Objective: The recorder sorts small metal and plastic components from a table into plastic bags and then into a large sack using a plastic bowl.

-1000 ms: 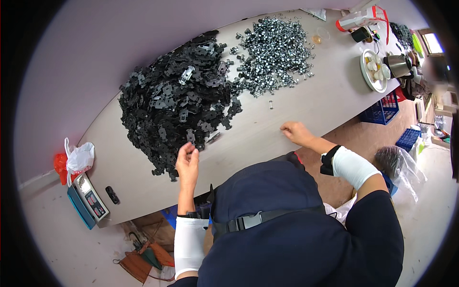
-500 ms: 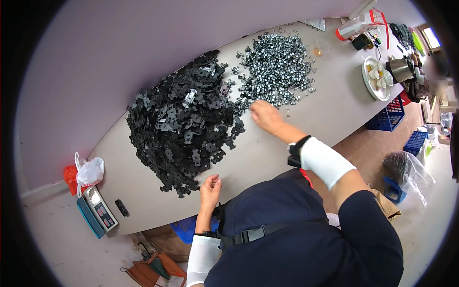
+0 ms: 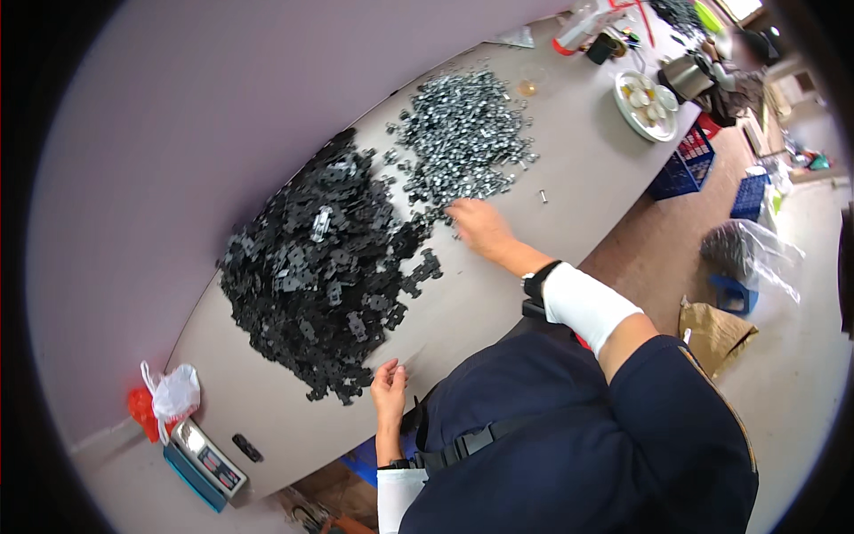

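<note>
Heap of small shiny silver metal parts sits mid-table; right hand rests at its near edge, fingers spread flat, gripping nothing. Left hand, loosely curled and empty, touches the matte black flat stamped plates on the smooth grey table.

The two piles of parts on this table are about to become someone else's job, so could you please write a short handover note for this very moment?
Left hand: at the near table edge, next to the near end of the black parts pile; whether it holds a piece cannot be told.
Right hand: stretched out, fingers at the near edge of the silver parts pile; grip not clear.
Things: black pile on the person's left, silver pile on the right, both against the wall; one silver piece lies apart.
Done: no sorted or finished pieces visible.
Left: both piles look full.
</note>
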`<state>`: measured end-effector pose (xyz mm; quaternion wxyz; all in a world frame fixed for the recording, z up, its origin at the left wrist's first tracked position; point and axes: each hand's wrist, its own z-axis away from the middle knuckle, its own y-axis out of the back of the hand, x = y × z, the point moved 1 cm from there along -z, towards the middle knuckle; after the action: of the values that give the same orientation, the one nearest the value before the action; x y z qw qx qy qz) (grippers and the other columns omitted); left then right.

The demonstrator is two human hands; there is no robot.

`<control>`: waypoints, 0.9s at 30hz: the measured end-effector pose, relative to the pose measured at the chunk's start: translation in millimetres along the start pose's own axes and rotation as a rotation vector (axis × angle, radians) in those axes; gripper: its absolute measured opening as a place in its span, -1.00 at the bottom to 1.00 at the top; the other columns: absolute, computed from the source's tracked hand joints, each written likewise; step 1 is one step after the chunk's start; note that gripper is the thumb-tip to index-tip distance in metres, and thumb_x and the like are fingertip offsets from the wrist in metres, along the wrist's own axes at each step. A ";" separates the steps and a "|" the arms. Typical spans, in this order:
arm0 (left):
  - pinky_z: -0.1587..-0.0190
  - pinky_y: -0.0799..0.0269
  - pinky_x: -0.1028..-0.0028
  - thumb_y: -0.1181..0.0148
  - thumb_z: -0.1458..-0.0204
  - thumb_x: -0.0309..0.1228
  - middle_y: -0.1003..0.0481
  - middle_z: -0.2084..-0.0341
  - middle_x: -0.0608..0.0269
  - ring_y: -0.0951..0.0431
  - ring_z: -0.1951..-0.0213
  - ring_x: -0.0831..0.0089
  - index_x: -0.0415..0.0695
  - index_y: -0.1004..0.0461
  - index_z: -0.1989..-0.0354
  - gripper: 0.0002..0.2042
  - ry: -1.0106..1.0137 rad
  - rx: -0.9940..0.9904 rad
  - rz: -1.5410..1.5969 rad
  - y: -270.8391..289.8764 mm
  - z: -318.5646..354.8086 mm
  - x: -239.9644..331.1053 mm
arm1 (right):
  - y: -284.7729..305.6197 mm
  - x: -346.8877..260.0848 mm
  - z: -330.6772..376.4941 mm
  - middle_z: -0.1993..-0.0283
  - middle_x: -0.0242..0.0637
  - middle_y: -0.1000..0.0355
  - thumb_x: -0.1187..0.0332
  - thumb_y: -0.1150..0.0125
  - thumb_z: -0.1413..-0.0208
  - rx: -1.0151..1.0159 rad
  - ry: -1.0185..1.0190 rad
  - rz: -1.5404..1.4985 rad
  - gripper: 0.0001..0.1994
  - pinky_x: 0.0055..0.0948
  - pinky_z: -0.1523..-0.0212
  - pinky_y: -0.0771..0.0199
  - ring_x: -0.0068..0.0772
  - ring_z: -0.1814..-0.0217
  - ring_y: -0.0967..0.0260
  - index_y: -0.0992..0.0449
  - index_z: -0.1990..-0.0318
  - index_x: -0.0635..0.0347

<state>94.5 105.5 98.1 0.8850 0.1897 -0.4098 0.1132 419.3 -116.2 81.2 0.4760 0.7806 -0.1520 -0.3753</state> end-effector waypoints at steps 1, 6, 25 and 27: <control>0.36 -0.42 0.57 -0.13 -0.09 -0.41 -0.51 0.37 0.24 -0.49 0.39 0.57 -0.26 -0.42 0.04 -0.72 -0.010 -0.024 0.000 2.0 -2.2 -0.2 | 10.0 22.1 17.9 -0.05 -0.13 -0.27 0.48 -0.16 0.07 0.060 -0.143 0.076 -0.58 -0.21 -0.01 -0.33 -0.08 0.00 -0.29 -0.32 -0.02 0.18; 0.36 -0.43 0.56 -0.13 -0.09 -0.42 -0.51 0.38 0.22 -0.50 0.41 0.56 -0.27 -0.43 0.05 -0.72 -0.016 -0.056 -0.087 2.6 -14.9 7.6 | 58.4 113.5 84.7 0.00 -0.11 -0.26 0.45 -0.20 0.08 0.305 -0.747 0.277 -0.63 -0.14 -0.04 -0.30 -0.01 -0.08 -0.23 -0.36 0.05 0.21; 0.16 -0.50 0.37 -0.08 -0.12 -0.49 -0.37 0.15 0.12 -0.48 0.21 0.33 -0.25 -0.10 -0.09 -0.59 0.192 -0.138 0.472 -261.1 -148.9 154.0 | 61.5 149.0 6.8 0.42 -0.16 -0.45 0.55 -0.08 0.01 0.113 -0.709 -0.864 -0.85 -0.41 0.35 -0.44 -0.31 0.43 -0.43 -0.49 0.26 0.21; 0.10 -0.47 0.32 -0.11 -0.10 -0.51 -0.36 0.11 0.09 -0.47 0.15 0.28 -0.24 -0.11 -0.07 -0.60 0.163 -0.118 0.542 -266.9 -157.3 162.8 | 71.2 160.1 21.2 0.39 -0.27 -0.46 0.53 -0.08 -0.04 -0.108 -0.667 -0.681 -0.82 -0.50 0.31 -0.45 -0.49 0.39 -0.40 -0.47 0.17 0.25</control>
<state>400.8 -60.7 65.2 0.8620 0.0118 -0.3788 0.3367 519.9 -260.4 66.0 0.2914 0.5970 -0.0124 -0.7473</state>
